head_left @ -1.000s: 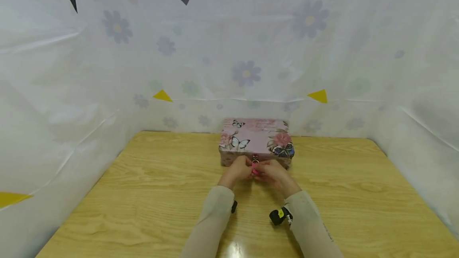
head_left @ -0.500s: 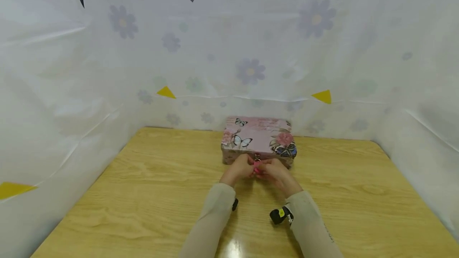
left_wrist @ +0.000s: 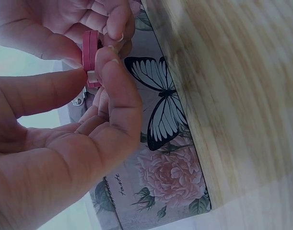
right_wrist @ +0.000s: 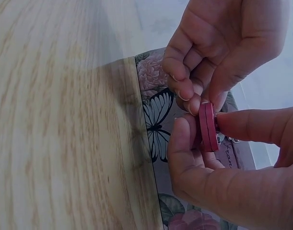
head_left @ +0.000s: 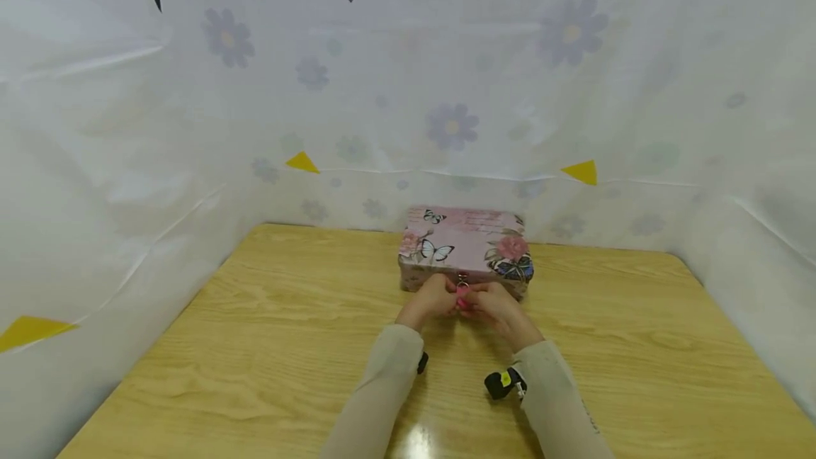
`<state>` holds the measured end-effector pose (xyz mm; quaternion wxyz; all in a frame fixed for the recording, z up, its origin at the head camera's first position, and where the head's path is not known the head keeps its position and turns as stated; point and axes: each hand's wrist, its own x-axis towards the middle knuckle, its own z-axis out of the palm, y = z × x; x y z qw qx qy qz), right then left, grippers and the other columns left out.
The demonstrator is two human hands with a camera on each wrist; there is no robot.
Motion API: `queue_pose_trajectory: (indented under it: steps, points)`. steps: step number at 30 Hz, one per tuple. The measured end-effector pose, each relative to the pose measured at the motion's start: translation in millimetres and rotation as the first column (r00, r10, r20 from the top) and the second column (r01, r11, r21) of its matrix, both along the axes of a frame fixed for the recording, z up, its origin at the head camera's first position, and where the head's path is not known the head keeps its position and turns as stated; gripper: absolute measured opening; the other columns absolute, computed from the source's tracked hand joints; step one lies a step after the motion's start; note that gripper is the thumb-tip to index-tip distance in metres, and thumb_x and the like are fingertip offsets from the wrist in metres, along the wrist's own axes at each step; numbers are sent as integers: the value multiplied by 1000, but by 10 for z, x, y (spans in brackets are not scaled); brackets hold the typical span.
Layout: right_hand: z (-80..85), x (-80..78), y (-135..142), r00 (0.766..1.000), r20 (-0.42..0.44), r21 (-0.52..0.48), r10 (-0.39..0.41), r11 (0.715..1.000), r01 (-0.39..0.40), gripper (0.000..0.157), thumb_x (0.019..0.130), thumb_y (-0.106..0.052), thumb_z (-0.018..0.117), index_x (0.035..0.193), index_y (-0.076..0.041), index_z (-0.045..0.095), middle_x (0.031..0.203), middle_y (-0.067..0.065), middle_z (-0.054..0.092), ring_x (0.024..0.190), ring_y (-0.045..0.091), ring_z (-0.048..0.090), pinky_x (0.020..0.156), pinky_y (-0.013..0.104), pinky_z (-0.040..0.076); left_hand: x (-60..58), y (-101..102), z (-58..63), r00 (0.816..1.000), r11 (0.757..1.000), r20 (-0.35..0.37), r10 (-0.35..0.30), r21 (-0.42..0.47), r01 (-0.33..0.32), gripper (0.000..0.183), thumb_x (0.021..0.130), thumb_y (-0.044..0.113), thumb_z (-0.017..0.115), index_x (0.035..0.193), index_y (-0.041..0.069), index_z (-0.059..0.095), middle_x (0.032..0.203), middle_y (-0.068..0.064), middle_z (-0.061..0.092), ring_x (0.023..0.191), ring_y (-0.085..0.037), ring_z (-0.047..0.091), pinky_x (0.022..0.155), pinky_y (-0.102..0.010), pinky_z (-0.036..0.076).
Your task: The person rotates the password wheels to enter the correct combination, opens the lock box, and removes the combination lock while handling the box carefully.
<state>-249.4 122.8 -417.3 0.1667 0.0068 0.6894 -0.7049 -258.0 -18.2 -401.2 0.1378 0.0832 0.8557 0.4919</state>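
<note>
Pale sleeves [head_left: 382, 381] reach over the wooden table [head_left: 255, 346]. Ahead of them, the left hand [head_left: 433, 297] and right hand [head_left: 499, 304] meet, each with thumb and fingers pinched on one small pink lock [head_left: 462, 295]. The lock is at the middle of the box's front, its metal ring just below the clasp [head_left: 462, 277]; whether the ring passes through is unclear. The box [head_left: 478, 239], printed with butterflies and roses, has its lid down, hiding the inside. Behind it hangs a flowered white sheet [head_left: 389, 126].
</note>
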Motion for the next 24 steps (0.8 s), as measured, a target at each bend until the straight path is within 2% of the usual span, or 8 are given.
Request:
queue_pose_trajectory:
  steps: [12,18,24]
  points:
    - [25,6,57,999,10,-36,35,999,-34,29,92,5,46,116,21,45,82,6,61,75,10,62,77,26,54,23,8,45,1000,1000,15,3,8,-3,11,90,-1,58,95,-11,59,77,-12,60,68,-21,61,62,-28,52]
    - [37,10,48,1000,15,-30,12,999,-12,31,92,6,46,119,23,43,83,8,61,75,11,62,78,28,54,22,14,55,999,1000,34,2,3,-2,10,90,-1,57,96,-10,59,79,-10,58,70,-22,60,68,-36,54]
    - [20,-3,58,1000,6,-11,22,1000,-22,31,94,3,47,118,23,48,81,5,63,75,11,63,81,31,54,13,27,22,1000,1000,25,14,24,-15,9,91,-3,56,94,-11,58,75,-12,60,72,-26,64,66,-34,55]
